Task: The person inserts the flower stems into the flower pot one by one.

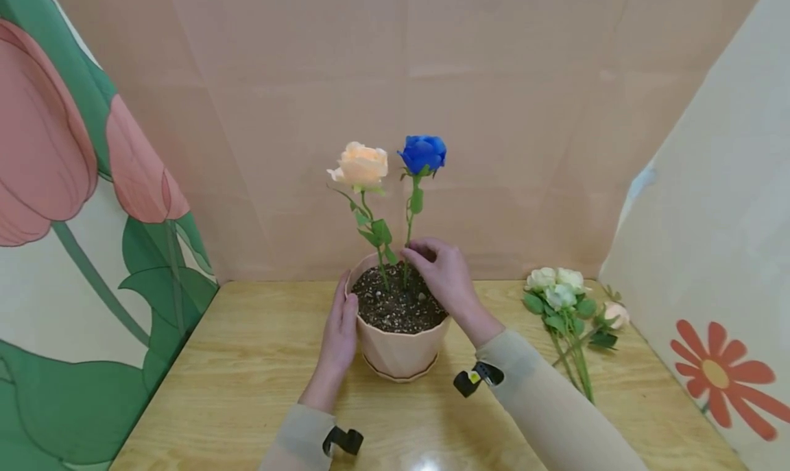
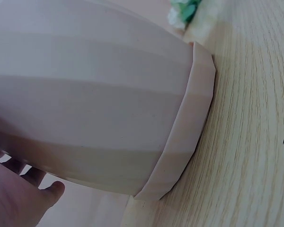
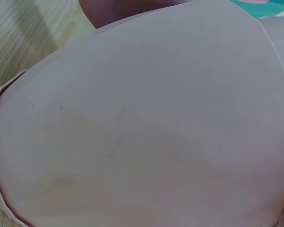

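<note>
A pale pink faceted flowerpot (image 1: 401, 347) full of dark soil (image 1: 395, 313) stands on its saucer (image 1: 401, 375). Two artificial roses rise from the soil, a peach rose (image 1: 361, 166) on the left and a blue rose (image 1: 423, 153) on the right. My right hand (image 1: 443, 272) pinches the blue rose's stem low down, between thumb and fingers, just above the soil. Against the pot's left side rests my left hand (image 1: 341, 323), its fingers fairly straight along the wall. In the left wrist view that hand (image 2: 19, 194) touches the pot wall (image 2: 99, 104); the right wrist view is mostly pot wall (image 3: 146, 118).
To the right on the wooden table (image 1: 259, 361) lies a bunch of white roses (image 1: 558, 289) with green stems pointing toward me. A pale pink rose (image 1: 616, 315) lies beside them. A pink backdrop (image 1: 494, 114) stands behind, with flower-printed panels at both sides.
</note>
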`<state>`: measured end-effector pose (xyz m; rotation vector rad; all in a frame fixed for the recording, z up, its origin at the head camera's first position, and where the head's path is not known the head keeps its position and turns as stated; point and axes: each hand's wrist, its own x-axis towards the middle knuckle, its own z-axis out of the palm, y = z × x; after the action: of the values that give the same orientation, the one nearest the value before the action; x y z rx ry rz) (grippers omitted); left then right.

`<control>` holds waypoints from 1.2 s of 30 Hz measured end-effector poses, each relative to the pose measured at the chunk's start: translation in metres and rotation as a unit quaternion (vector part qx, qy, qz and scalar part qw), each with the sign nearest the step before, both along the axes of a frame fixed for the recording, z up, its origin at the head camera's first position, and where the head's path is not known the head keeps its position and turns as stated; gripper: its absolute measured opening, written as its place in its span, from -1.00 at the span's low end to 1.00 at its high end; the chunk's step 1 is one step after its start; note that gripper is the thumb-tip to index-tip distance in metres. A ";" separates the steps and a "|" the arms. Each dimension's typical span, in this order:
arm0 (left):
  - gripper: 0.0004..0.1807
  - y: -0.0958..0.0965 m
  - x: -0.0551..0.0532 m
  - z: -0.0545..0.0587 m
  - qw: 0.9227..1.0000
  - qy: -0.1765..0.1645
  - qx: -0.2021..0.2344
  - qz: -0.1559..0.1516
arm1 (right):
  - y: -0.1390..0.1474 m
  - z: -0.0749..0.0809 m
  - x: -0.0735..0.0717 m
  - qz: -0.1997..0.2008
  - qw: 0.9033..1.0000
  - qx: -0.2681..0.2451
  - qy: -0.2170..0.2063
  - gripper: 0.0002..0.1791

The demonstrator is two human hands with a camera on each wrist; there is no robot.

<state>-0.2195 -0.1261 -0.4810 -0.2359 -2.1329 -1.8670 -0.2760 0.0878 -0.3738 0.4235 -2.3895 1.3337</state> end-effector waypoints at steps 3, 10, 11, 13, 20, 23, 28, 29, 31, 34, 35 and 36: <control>-0.36 0.000 0.000 0.000 1.000 0.000 -0.002 0.002 | 0.000 0.000 0.000 -0.003 1.000 -0.007 -0.001 -0.76; -0.36 0.001 0.000 0.000 1.000 0.001 -0.001 0.003 | 0.002 0.004 0.003 -0.003 0.999 -0.037 -0.006 -0.71; -0.36 0.000 0.000 -0.001 1.000 0.001 -0.001 0.002 | 0.004 0.006 0.004 -0.003 0.999 -0.044 -0.008 -0.70; -0.36 0.000 -0.001 -0.001 1.000 0.001 -0.001 0.002 | 0.009 0.009 0.008 -0.006 0.999 -0.052 -0.008 -0.67; -0.35 -0.001 -0.003 -0.002 1.000 0.005 -0.002 0.000 | 0.039 0.012 0.023 -0.020 0.999 -0.031 -0.003 -0.61; -0.35 -0.001 -0.002 -0.002 1.000 0.003 -0.002 0.001 | 0.059 0.010 0.031 -0.030 1.000 -0.005 -0.001 -0.58; -0.36 0.000 0.000 -0.001 1.000 0.003 -0.002 0.001 | 0.094 0.007 0.046 -0.058 0.997 0.041 0.002 -0.57; -0.36 0.000 0.000 -0.001 1.000 0.003 -0.002 0.001 | 0.101 0.006 0.049 -0.065 0.997 0.049 0.005 -0.57; -0.36 0.000 0.000 -0.001 1.000 0.003 -0.002 -0.002 | 0.114 0.005 0.054 -0.074 0.996 0.057 0.009 -0.58; -0.37 0.000 0.000 0.000 1.000 0.000 -0.003 -0.002 | 0.132 0.003 0.061 -0.088 0.994 0.064 0.015 -0.58; -0.37 -0.001 -0.001 0.000 1.000 -0.001 -0.002 -0.002 | 0.139 0.003 0.063 -0.092 0.993 0.067 0.015 -0.57; -0.37 -0.001 -0.001 0.000 1.000 -0.003 -0.002 -0.002 | 0.144 0.003 0.065 -0.096 0.993 0.070 0.014 -0.56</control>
<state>-0.2202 -0.1269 -0.4809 -0.2362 -2.1423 -1.8669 -0.2114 0.2322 -0.3711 0.2410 -2.4393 1.0742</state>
